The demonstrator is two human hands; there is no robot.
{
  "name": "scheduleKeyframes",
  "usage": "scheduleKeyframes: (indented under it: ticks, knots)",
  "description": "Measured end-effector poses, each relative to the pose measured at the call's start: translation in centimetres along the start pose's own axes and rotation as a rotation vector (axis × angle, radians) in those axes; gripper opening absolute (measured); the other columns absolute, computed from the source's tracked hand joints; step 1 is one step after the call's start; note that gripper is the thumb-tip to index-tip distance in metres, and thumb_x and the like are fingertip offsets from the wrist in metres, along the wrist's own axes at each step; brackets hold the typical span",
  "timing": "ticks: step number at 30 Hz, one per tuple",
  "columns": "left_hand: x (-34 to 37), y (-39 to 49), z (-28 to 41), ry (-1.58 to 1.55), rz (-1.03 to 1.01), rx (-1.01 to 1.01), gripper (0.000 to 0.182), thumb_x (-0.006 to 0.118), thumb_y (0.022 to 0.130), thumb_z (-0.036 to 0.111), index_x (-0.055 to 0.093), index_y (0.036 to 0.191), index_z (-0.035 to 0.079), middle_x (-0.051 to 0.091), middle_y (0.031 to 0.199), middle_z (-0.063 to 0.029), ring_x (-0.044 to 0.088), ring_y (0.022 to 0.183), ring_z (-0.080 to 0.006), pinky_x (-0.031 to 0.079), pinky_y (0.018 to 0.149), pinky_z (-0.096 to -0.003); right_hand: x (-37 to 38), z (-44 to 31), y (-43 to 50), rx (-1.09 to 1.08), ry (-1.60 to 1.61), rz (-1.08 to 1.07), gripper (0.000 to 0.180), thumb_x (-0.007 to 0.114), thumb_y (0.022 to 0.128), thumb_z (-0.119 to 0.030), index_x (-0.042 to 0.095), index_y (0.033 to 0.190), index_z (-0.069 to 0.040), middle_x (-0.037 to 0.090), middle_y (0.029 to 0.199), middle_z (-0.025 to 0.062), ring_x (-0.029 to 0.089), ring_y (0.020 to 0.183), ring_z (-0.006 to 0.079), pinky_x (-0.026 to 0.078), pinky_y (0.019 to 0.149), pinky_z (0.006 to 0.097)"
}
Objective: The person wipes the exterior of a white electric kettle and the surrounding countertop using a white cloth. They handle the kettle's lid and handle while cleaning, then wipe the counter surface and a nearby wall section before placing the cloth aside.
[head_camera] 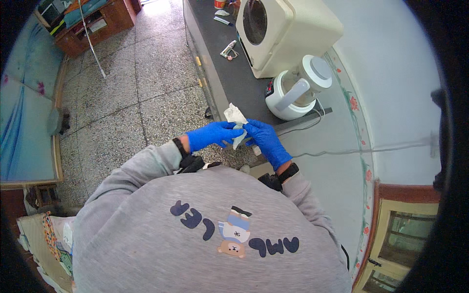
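Note:
A crumpled white tissue (235,114) is held up in front of my body, beside the near end of the dark counter. My left hand (210,136), in a blue glove, comes from the left with its fingers against the tissue's lower part. From the other side my right hand (266,141), also gloved in blue, pinches the tissue near its middle. Its lower end hangs between the two hands. Fingers partly cover the middle of the tissue, and it is hard to see whether anything is wrapped inside.
On the dark counter (234,78) stand a white electric kettle with a clear jug (295,91) and a large white appliance with a round window (289,33). A small squeezed tube (229,48) lies near the appliance. Cables (329,152) run along the wall at right.

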State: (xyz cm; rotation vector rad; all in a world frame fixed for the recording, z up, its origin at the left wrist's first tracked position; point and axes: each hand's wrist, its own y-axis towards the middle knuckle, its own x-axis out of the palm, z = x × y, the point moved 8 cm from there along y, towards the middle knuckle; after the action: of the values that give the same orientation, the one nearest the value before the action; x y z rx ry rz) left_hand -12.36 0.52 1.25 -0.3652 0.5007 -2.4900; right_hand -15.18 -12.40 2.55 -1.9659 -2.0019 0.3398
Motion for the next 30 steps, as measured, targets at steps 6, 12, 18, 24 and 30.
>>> scheduleKeyframes:
  ticks: [6,12,18,24,30]
  knots:
    - [-1.9,0.5,0.3,-0.092,0.166,0.073,0.04,0.057,0.085,0.04,0.063,0.096,0.002,0.065,0.083,-0.0065,0.061,0.071,-0.0113,0.049,0.061,-0.0235,-1.7,-0.5,-0.2,-0.001,0.036,0.118,0.021,0.056,0.086,-0.024,0.062,0.09,-0.004,0.063,0.077,0.004,0.057,0.064,0.0103,0.046,0.055,0.0236]
    - [-2.8,0.2,0.0,-0.112,0.217,0.062,0.041,0.055,0.087,0.039,0.06,0.105,0.003,0.062,0.094,-0.0063,0.059,0.079,-0.0114,0.048,0.069,-0.0246,-2.6,-0.2,-0.3,-0.034,0.044,0.205,0.022,0.059,0.085,-0.024,0.062,0.091,-0.003,0.061,0.072,0.0031,0.054,0.06,0.01,0.044,0.053,0.0232]
    - [-2.2,2.2,2.8,0.279,0.279,0.22,0.038,0.058,0.086,0.033,0.06,0.107,0.002,0.063,0.096,-0.0048,0.057,0.084,-0.0124,0.045,0.078,-0.0276,-1.6,-1.4,-0.2,-0.007,-0.107,0.178,0.02,0.059,0.085,-0.023,0.062,0.086,-0.003,0.059,0.071,0.0031,0.053,0.058,0.0101,0.044,0.052,0.0237]
    - [-5.1,3.1,5.3,-0.152,0.31,0.298,0.035,0.06,0.084,0.036,0.062,0.094,0.002,0.062,0.083,-0.0057,0.059,0.075,-0.0117,0.047,0.068,-0.0244,-6.7,-4.9,-1.1,-0.114,-0.104,0.241,0.022,0.056,0.085,-0.026,0.059,0.087,-0.004,0.058,0.077,0.0018,0.055,0.064,0.0107,0.044,0.057,0.0238]
    - [-3.9,3.9,7.2,-0.451,0.26,0.376,0.033,0.056,0.088,0.03,0.056,0.108,0.004,0.059,0.098,-0.0042,0.057,0.087,-0.0109,0.047,0.074,-0.0234,-6.7,-7.0,-2.5,-0.157,-0.038,0.171,0.035,0.051,0.088,-0.031,0.055,0.114,-0.008,0.061,0.089,0.0046,0.057,0.069,0.011,0.045,0.061,0.0222]
